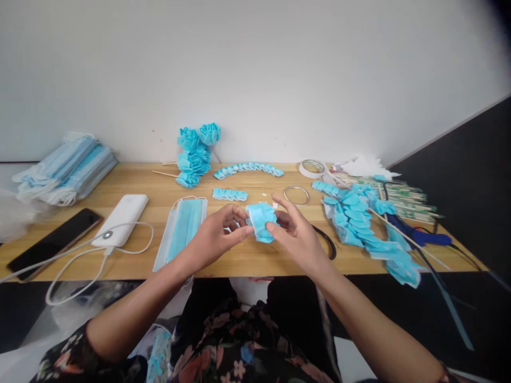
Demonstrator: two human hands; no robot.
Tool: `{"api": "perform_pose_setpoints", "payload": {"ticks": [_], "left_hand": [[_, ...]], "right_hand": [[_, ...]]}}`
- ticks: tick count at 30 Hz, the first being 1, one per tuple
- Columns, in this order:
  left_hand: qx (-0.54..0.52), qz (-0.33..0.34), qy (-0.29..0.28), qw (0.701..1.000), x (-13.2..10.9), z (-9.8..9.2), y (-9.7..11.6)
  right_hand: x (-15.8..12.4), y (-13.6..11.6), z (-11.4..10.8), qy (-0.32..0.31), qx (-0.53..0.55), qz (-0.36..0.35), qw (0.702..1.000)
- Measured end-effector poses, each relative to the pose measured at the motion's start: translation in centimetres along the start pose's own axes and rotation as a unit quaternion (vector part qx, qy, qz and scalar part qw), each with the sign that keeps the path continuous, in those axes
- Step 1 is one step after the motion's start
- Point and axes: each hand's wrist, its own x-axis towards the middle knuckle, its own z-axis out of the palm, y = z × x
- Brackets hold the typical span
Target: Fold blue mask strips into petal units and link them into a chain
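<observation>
Pinching a pleated blue mask bundle [261,219] between both hands, we hold it just above the table [247,260], near its front edge. Our left hand [217,234] clamps the bundle's left end, thumb and fingers closed on it. Our right hand [297,234] grasps the right side, thumb on the front and fingers half spread behind it, probably so the folds cannot spring open.

Just left of the left hand a flat face mask [181,229] lies unfolded, within easy reach. Further left are a white power bank [120,211] with its cable and a dark phone [51,239], apparently set clear of the working spot.

Just beyond the hands: a short folded strip [229,194] and a thin ring [296,194]. Right of the right hand is a heap of folded blue pieces [355,218], with a wooden stick [403,234] across it.

Farther beyond: a curved row of folds [248,169], a tape roll [313,167] and blue flowers [195,151] resting by the wall. A stack of masks [67,167] sits far left.
</observation>
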Motion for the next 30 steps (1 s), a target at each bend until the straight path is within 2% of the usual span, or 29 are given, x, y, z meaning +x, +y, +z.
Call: {"api": "perform_pose_setpoints", "payload": {"ticks": [4, 9, 14, 23, 30], "left_hand": [[-0.033, -0.061, -0.013, 0.998, 0.6, 0.4, 0.1], [-0.061, -0.048, 0.027, 0.997, 0.9, 0.8, -0.2], [-0.065, -0.053, 0.038, 0.996, 0.9, 0.9, -0.6], [-0.072, -0.058, 0.052, 0.994, 0.9, 1.7, -0.6], [-0.123, -0.076, 0.073, 0.987, 0.9, 2.1, -0.3]], "right_hand": [[0.1, -0.4, 0.4, 0.010, 0.010, -0.010, 1.000], [-0.2, -0.7, 0.3, -0.004, 0.024, -0.034, 0.999], [-0.2, 0.1, 0.6, 0.002, 0.005, -0.031, 1.000], [0.0, 0.7, 1.5, 0.044, -0.053, -0.026, 0.997], [0.2, 0.5, 1.9, 0.085, -0.106, -0.045, 0.990]]}}
